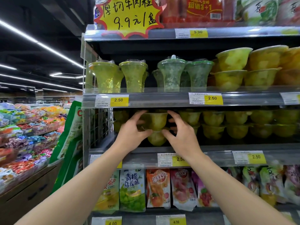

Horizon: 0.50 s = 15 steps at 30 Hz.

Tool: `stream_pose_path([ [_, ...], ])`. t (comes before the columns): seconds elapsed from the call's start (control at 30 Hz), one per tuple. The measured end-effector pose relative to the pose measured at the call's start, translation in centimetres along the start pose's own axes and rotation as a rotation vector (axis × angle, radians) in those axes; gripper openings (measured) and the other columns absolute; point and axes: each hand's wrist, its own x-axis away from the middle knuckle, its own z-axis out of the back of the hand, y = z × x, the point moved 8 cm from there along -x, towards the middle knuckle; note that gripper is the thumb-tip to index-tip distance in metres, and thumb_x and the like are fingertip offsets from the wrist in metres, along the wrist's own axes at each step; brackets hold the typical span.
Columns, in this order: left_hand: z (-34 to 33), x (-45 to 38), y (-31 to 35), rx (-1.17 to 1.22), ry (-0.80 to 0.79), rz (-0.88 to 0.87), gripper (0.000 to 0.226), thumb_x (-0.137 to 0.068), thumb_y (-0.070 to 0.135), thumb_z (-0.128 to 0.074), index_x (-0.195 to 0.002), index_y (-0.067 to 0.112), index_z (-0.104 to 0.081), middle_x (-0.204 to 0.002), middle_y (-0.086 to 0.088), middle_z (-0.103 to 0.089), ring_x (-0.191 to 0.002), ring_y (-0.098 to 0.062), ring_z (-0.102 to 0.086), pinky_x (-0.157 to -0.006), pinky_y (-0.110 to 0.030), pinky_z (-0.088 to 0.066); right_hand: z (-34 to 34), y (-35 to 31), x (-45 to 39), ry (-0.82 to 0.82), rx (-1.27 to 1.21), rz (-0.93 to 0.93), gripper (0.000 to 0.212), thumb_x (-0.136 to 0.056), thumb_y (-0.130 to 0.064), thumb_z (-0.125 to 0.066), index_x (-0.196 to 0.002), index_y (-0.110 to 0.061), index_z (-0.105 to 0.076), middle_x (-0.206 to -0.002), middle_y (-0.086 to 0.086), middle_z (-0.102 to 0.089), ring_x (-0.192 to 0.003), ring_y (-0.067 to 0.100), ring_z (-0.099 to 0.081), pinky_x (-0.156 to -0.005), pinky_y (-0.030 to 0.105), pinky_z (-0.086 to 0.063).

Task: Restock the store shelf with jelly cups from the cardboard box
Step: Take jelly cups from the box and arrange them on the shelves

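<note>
Two bare hands reaching into a supermarket shelf (211, 149), at its left end just inside the wire side panel (99, 125), setting a green jelly cup (154, 121) on top of another cup (156, 138) already standing at the front edge. Left hand (131, 130) curled round the upper cup's left side, thumb hooked under its base; right hand (181, 132) mirroring it on the right side, thumb under the base and fingers arched over the rim; cup gripped between both, neither hand nearer than the other. Cup held upright, wide rim uppermost, sitting directly ahead of the hands and centred between them, its base touching or just above the lid of the lower cup, contact too dim to tell for certain. To the right along the same shelf, a row of matching green cups (237, 124) stacked two high. Above, tall cups (134, 75) and yellow fruit bowls (233, 59) behind 2.50 price tags (119, 100); below, hanging pouches (132, 190). Cardboard box out of view. Next step, as a judgement: straight release downward, the stack's vertical line deciding whether the top cup seats squarely or tips toward the front edge.
</note>
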Motion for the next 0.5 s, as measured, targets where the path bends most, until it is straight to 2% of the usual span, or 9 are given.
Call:
stream_pose_path([
  [0.1,-0.7,-1.4,-0.8,0.023,-0.002,0.043,0.074,-0.080,0.024,-0.081,-0.143,0.035,-0.043,-0.110,0.003,-0.065,-0.094,-0.013,-0.064,-0.071,-0.017,-0.044,-0.4,0.3,-0.9,-0.010,0.056,-0.019,0.066,-0.089,-0.026,-0.070,-0.145,-0.036,-0.037,-0.122,0.001,-0.060,-0.108,0.019,-0.063,-0.091,0.034,-0.052],
  [0.23,-2.1,-2.6,-1.4,0.054,-0.029,0.098,0.075,-0.080,0.020,-0.081,-0.143,0.032,-0.044,-0.101,0.008,-0.064,-0.086,-0.008,-0.060,-0.078,-0.025,-0.047,-0.2,0.9,-1.0,-0.006,0.127,-0.049,0.069,-0.088,-0.025,-0.071,-0.147,-0.030,-0.035,-0.125,0.005,-0.060,-0.109,0.023,-0.063,-0.089,0.032,-0.051],
  [0.37,-3.0,-3.2,-1.2,0.024,-0.041,0.121,0.075,-0.082,0.018,-0.079,-0.146,0.029,-0.041,-0.108,0.006,-0.061,-0.092,-0.011,-0.056,-0.080,-0.022,-0.042,0.7,1.1,-0.1,-0.014,0.218,-0.048,0.067,-0.087,-0.029,-0.069,-0.146,-0.029,-0.037,-0.126,0.001,-0.061,-0.111,0.022,-0.060,-0.085,0.030,-0.046],
  [0.5,-3.8,-3.4,-0.8,0.014,-0.056,0.167,0.074,-0.084,0.017,-0.077,-0.146,0.030,-0.040,-0.115,0.005,-0.063,-0.087,-0.008,-0.055,-0.081,-0.022,-0.041,2.2,2.2,0.9,-0.065,0.279,-0.099,0.060,-0.087,-0.033,-0.066,-0.143,-0.029,-0.043,-0.134,-0.003,-0.059,-0.120,0.023,-0.057,-0.092,0.035,-0.048],
])
